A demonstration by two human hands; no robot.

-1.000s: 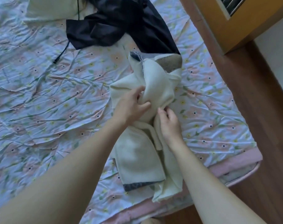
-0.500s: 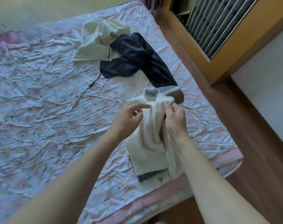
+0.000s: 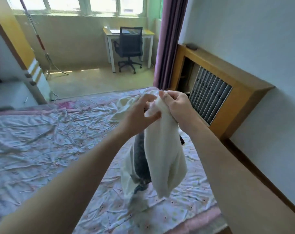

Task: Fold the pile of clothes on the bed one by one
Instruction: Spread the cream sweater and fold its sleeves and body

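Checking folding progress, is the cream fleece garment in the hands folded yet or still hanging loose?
Not folded. The cream fleece garment hangs bunched from the right hand, with the left hand beside it.

Cream garment (image 3: pixel 165 154) with dark grey lining (image 3: pixel 141 159). Pale blue-white bed sheet (image 3: pixel 42 141), small floral print in pink and yellow-green with dark dots, pink border at the edge. Purple curtain (image 3: pixel 170 41). Black office chair (image 3: pixel 129 46). White-legged bench (image 3: pixel 148 33), yellow top. Honey-brown wooden radiator cover (image 3: pixel 231 92), grey slats. White walls.

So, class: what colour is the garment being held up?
Cream, with a grey inner lining: garment, head view.
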